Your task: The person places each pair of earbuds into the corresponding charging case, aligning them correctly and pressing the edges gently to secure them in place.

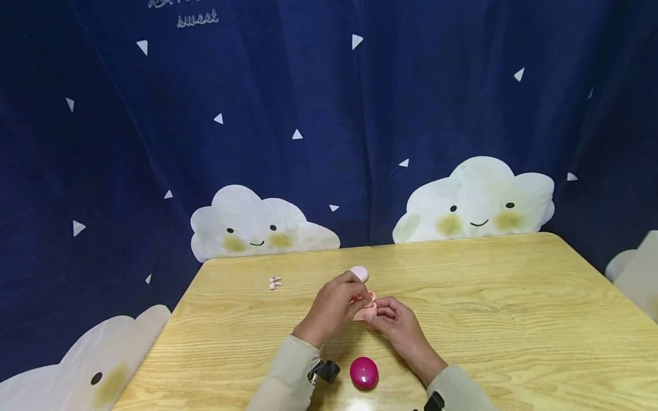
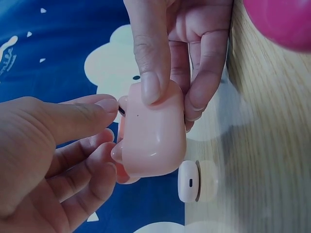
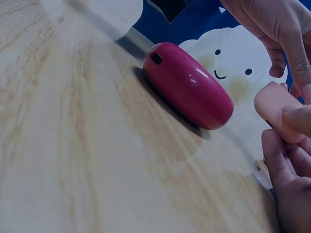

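My right hand holds a peach-pink earbud case, its thumb flat on the front and its other fingers behind. The lid stands open, and rounded earbud tops stick out of the case mouth. At that mouth my left hand pinches a pink earbud between thumb and index finger. Its other fingers curl by the open lid. A second earbud sits in the other slot. The stems are hidden inside the case.
A glossy magenta round case lies on the wooden table near the forearms. Beyond the hands is a pale pink round case. Two pale earbuds lie at the back left. A navy curtain hangs behind the table.
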Tool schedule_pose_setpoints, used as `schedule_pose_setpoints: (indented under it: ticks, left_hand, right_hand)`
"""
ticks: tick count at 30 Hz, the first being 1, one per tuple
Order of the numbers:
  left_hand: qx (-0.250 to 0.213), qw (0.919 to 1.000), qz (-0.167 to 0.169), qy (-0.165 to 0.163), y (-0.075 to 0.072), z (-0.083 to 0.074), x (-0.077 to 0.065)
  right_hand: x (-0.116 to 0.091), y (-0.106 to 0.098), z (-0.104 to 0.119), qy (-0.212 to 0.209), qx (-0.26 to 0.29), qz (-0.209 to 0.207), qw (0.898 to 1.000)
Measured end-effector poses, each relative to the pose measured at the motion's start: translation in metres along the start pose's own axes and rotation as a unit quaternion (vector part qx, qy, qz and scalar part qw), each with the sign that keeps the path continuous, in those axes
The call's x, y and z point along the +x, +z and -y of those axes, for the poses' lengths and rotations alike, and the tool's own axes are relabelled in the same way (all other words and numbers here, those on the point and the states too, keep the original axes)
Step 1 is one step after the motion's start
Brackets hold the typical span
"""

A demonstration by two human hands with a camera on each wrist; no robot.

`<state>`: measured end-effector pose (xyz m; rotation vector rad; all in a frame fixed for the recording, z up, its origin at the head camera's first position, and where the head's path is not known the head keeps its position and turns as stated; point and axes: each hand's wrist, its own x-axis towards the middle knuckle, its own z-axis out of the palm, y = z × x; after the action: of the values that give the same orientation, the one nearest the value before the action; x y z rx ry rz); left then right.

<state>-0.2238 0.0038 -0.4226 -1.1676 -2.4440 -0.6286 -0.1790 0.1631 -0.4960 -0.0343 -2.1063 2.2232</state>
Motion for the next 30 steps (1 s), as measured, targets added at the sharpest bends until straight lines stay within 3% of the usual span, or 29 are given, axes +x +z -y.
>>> schedule_pose_setpoints:
  ticks: [7, 11, 17, 23, 30]
  left_hand:
    - [0.000, 1.0000, 0.005, -0.008, -0.003, 0.004, 0.000]
    - [-0.034, 0.9984, 0.002, -0.046, -0.007, 0.009, -0.002]
    - [-0.107, 0.9894, -0.001, -0.099, -0.006, 0.024, -0.009]
    - [-0.181, 0.9716, -0.009, -0.152, 0.002, 0.031, -0.026]
    - [-0.272, 0.9380, -0.011, -0.214, 0.016, 0.032, -0.044]
  right_hand:
    - [0.000, 0.001, 0.002, 0.002, 0.006, -0.002, 1.000]
    - [0.000, 0.002, 0.002, 0.004, 0.010, -0.002, 1.000]
    - [0.001, 0.003, 0.000, 0.002, 0.017, 0.000, 1.000]
    - [0.002, 0.002, -0.003, 0.002, 0.018, -0.007, 1.000]
    - [0.003, 0.003, -0.001, 0.009, 0.023, -0.017, 1.000]
